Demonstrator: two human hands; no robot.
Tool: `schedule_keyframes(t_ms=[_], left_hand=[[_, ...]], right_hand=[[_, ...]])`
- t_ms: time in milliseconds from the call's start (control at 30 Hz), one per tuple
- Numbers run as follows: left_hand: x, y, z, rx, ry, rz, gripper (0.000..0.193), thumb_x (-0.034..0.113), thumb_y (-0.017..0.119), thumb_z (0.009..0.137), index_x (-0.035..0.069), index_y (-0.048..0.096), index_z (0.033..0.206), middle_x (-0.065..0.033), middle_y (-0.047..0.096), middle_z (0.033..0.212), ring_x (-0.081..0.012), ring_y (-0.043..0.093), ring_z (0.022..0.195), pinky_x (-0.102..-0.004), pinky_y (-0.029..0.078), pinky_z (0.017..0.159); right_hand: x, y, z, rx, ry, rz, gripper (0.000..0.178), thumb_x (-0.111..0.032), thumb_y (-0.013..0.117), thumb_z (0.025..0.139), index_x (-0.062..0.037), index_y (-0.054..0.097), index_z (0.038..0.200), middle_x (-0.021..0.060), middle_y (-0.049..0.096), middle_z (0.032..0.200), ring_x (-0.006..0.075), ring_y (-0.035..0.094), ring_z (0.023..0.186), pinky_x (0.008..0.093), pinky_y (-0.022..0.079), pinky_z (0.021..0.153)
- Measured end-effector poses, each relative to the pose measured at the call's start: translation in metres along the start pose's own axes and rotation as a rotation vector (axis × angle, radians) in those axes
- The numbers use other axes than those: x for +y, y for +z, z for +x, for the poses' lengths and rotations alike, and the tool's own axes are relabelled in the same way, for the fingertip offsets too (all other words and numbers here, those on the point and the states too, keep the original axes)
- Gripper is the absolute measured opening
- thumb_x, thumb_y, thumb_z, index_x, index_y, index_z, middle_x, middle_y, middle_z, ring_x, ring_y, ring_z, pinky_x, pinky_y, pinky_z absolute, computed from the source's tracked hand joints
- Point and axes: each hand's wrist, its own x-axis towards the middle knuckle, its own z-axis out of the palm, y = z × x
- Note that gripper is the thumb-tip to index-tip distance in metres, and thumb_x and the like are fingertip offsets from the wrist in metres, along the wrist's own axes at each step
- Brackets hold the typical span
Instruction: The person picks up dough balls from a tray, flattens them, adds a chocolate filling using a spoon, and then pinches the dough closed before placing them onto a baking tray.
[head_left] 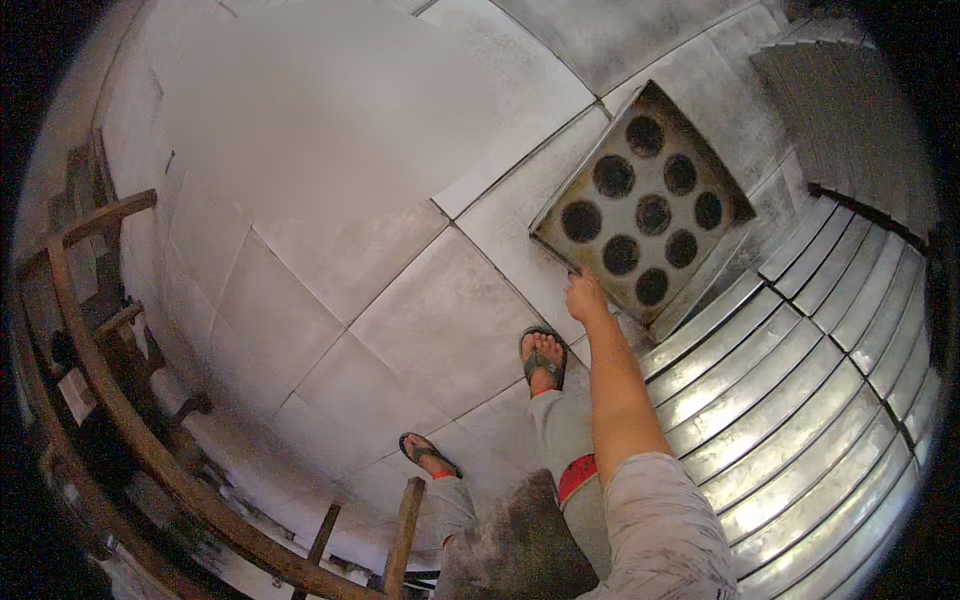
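Note:
A square, shallow metal baking tray (pixel 628 210) with several round dark wells or marks lies at the upper right, turned cornerwise to me. My right hand (pixel 585 297) reaches out to its near left edge. The fingers are closed on the rim there, with the fingertips partly hidden. Under the tray, a grey tiled floor (pixel 430 310) shows around its left side. My left hand is out of the picture.
Long rows of stacked shiny metal trays (pixel 770 400) fill the lower right, beside my right arm. Another tall stack (pixel 850 130) stands at the far right. A wooden frame (pixel 110 370) curves along the left and lower left. My sandalled feet (pixel 543 360) are on the floor.

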Motion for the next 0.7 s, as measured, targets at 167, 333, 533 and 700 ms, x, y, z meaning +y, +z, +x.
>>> schedule_keyframes(t_ms=[167, 333, 533, 700], left_hand=[[-0.012, -0.002, -0.020, -0.022, 0.096, -0.064, 0.062, 0.051, 0.046, 0.088, 0.003, 0.045, 0.126, -0.0144, 0.050, 0.123, -0.0286, 0.051, 0.107, -0.0389, 0.047, 0.081], [-0.097, -0.032, -0.058, 0.062, 0.170, -0.209, 0.062, 0.051, 0.045, 0.088, 0.002, 0.045, 0.125, -0.0148, 0.051, 0.121, -0.0287, 0.051, 0.107, -0.0387, 0.047, 0.080], [-0.282, -0.043, -0.078, 0.223, 0.211, -0.492, 0.062, 0.052, 0.045, 0.088, 0.001, 0.046, 0.124, -0.0152, 0.052, 0.120, -0.0287, 0.051, 0.106, -0.0384, 0.048, 0.079], [-0.328, -0.032, -0.110, 0.217, 0.180, -0.571, 0.043, 0.033, 0.047, 0.090, 0.004, 0.050, 0.122, -0.0149, 0.057, 0.114, -0.0229, 0.055, 0.104, -0.0329, 0.042, 0.089]], right_hand=[[-0.045, -0.083, -0.094, 0.290, -0.191, 0.289, 0.031, -0.016, 0.057, 0.081, -0.0008, 0.053, 0.108, 0.0183, 0.060, 0.095, 0.0359, 0.056, 0.094, 0.0424, 0.045, 0.078], [-0.108, -0.208, -0.197, 0.247, 0.119, 0.186, 0.056, -0.021, 0.067, 0.075, -0.0028, 0.037, 0.119, 0.0219, 0.059, 0.098, 0.0362, 0.055, 0.098, 0.0423, 0.044, 0.080], [-0.149, -0.276, -0.257, 0.076, -0.045, 0.057, 0.078, -0.033, 0.086, 0.047, -0.0017, 0.050, 0.108, 0.0198, 0.057, 0.109, 0.0335, 0.053, 0.105, 0.0412, 0.044, 0.086], [-0.306, -0.313, -0.407, 0.168, -0.393, -0.024, 0.073, -0.031, 0.086, 0.048, -0.0030, 0.050, 0.106, 0.0169, 0.059, 0.106, 0.0345, 0.054, 0.102, 0.0436, 0.044, 0.082]])
